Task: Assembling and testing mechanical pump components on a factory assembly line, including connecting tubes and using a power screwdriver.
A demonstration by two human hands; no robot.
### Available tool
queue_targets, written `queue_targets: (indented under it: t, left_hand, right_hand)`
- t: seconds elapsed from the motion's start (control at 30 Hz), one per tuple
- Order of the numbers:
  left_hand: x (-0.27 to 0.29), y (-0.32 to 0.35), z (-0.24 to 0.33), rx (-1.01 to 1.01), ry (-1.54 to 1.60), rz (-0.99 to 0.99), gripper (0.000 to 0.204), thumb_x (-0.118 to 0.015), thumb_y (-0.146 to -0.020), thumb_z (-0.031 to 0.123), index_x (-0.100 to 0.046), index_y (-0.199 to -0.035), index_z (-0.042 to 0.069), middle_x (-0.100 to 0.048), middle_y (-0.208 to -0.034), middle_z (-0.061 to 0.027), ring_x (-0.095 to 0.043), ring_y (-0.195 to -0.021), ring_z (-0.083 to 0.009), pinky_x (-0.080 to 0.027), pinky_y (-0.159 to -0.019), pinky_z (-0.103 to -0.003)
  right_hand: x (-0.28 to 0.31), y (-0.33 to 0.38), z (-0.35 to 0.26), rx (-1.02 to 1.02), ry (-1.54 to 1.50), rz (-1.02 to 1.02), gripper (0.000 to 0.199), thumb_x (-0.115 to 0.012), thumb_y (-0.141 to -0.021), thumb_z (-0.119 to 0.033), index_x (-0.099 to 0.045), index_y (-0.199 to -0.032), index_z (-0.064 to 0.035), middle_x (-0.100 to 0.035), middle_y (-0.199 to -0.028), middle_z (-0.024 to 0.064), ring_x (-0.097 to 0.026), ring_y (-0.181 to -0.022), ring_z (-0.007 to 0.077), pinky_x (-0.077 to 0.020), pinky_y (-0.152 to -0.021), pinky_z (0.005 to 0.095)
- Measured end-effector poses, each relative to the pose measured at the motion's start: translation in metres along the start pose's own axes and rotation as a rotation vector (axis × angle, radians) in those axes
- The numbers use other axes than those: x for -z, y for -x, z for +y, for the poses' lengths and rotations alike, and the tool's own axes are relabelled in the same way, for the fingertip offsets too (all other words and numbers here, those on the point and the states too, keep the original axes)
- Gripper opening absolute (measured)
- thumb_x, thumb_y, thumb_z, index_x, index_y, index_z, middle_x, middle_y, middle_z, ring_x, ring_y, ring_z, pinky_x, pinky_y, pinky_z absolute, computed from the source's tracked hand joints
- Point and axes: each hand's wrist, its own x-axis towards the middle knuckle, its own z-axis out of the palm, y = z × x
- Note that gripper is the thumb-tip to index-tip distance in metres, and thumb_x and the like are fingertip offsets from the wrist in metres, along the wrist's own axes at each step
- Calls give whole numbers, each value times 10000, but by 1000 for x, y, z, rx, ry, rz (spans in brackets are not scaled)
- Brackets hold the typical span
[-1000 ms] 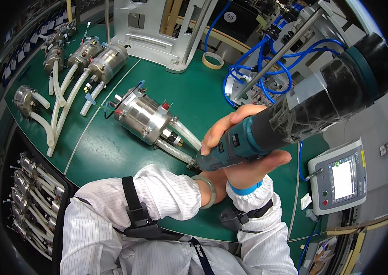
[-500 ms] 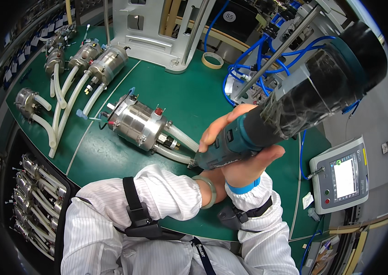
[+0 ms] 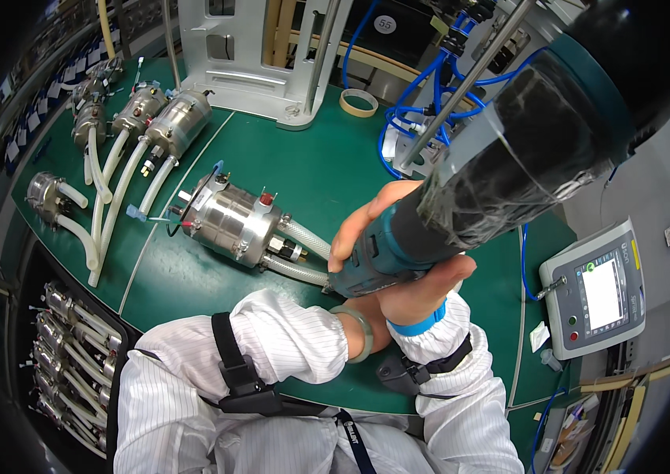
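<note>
Both hands hold a big power screwdriver [image 3: 461,197] over the green table [image 3: 335,158]. The right hand [image 3: 422,292] is wrapped tight around the blue-green grip from below. The left hand [image 3: 366,225] is closed over the top of the same grip. The tool's tip points down at the two clear hoses [image 3: 303,253] on the near end of the shiny metal cylinder [image 3: 232,221], which lies on its side in the middle of the table.

This looks like the step of lining the tip up with a fitting by the hoses. The next move calls for a steady, straight push, so the tip does not slip off.

Compared with a second ago, the tool's fat black body has swung up much closer to the camera and looks bigger. The cylinder has stayed put.
</note>
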Motion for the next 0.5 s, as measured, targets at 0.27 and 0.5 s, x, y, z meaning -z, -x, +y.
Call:
queue_targets:
  t: [0.27,0.5]
  left_hand:
    - [4,-1,4,-6,-28,-30,399,-472,-974,191,-564,-1347,82,-573,-1357,-197,-536,-1276,-346,-413,-1086,-411]
    - [10,-5,9,-25,-82,-54,403,-466,-982,214,-557,-1356,95,-559,-1380,-185,-532,-1283,-336,-405,-1094,-410]
  right_hand:
    - [-2,1,-2,-74,-82,46,1008,-467,-688,-949,-495,-1098,-29,-661,-771,189,-662,-634,229,-563,-562,328]
    - [1,5,4,-136,-69,59,1053,-476,-617,-985,-481,-1103,-50,-660,-790,190,-658,-660,221,-562,-591,319]
